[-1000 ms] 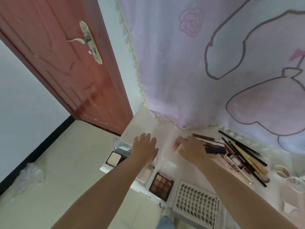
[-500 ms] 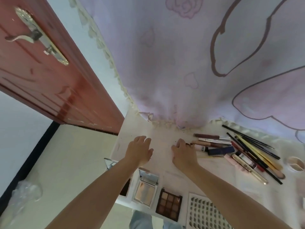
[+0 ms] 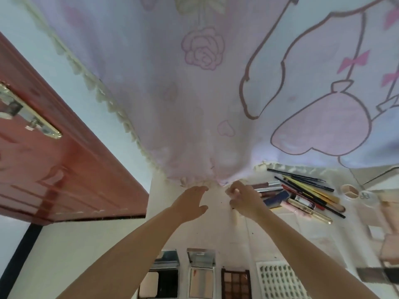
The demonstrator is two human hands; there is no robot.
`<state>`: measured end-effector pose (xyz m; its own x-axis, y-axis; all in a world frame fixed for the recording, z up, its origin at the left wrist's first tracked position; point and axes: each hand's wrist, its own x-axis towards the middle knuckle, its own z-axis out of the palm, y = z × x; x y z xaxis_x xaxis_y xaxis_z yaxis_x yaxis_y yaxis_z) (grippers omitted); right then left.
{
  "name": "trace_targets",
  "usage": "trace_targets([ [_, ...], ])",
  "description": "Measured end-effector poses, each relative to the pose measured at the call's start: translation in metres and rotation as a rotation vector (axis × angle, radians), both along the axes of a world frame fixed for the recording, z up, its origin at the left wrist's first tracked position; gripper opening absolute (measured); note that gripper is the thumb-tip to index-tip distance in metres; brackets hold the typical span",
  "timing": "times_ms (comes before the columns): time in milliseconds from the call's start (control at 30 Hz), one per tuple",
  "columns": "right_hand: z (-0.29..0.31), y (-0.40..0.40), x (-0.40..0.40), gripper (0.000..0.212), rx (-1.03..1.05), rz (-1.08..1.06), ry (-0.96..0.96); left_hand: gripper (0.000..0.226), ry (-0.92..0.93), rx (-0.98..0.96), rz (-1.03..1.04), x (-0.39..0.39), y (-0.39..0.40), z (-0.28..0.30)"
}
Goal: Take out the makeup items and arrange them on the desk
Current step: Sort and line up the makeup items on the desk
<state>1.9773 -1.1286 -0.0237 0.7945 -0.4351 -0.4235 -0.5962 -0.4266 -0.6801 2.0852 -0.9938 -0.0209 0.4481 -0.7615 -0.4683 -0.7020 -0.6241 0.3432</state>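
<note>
Now, left hand [image 3: 190, 205]: fingers spread, nothing held, above the desk [image 3: 207, 234] far edge.
Right hand [image 3: 244, 199]: fingers curled; what is pinched cannot be told.
Pencils and tubes [image 3: 302, 195]: laid toward the far right corner.
Palettes [image 3: 201, 275]: lined along the near edge.

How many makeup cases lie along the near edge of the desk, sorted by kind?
Mirrored compacts, lids up: 2
Eyeshadow palette with brown pans: 1
White gridded tray: 1
Total: 4
</note>
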Motion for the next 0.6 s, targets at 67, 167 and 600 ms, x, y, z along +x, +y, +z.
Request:
trace_targets([
  [67,0.024,-0.004,-0.003,0.016,0.086,-0.081,-0.086,0.063,0.027,-0.106,-0.049,-0.003,-0.004,0.010],
  [167,0.071,-0.006,-0.007,0.010,0.239,-0.142,-0.183,0.053,0.046,-0.332,-0.066,-0.004,-0.013,0.035],
  [600,0.204,0.010,0.044,0.036,0.194,-0.246,-0.685,0.019,0.019,-0.863,-0.060,0.028,-0.007,0.191],
])
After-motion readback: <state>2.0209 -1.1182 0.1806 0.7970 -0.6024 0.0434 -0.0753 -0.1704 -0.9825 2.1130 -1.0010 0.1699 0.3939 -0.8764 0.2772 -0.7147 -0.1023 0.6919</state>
